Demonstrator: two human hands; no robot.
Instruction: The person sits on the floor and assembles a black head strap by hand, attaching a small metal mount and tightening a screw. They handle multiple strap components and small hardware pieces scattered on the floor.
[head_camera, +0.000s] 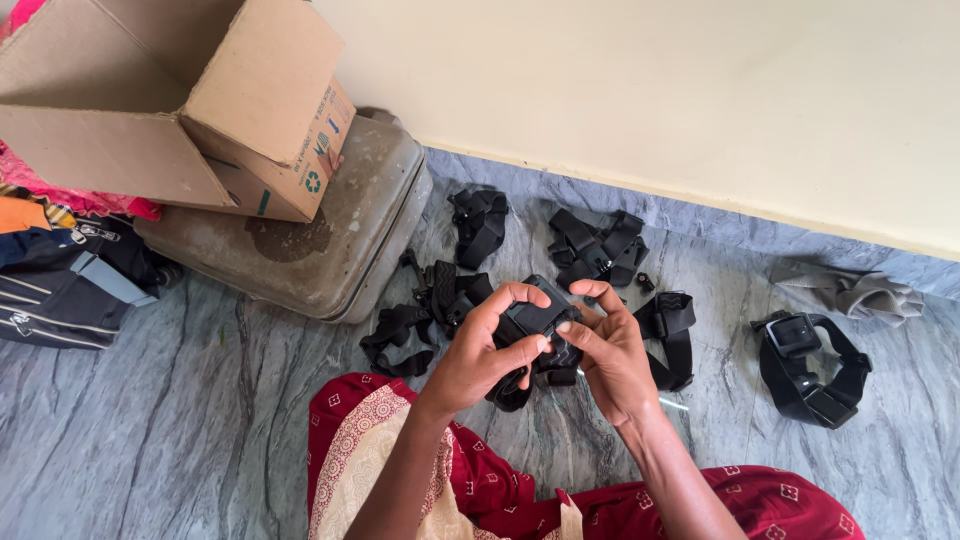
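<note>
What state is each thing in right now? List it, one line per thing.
Left hand: closed on the black strap mount.
Right hand: fingertips pinching the same mount.
Black strap mount: held off the floor between both hands.
Cardboard box: open, flaps up, resting on the suitcase.
Grey suitcase: shut, lying flat.
Loose black straps: lying tangled on the floor.
Buckled strap: looped, lying apart at right.
Grey cloth: crumpled by the wall.

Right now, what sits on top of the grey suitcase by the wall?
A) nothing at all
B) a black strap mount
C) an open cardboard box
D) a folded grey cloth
C: the open cardboard box rests on the grey suitcase, while the grey cloth and the loose black strap mount lie on the floor.
</note>
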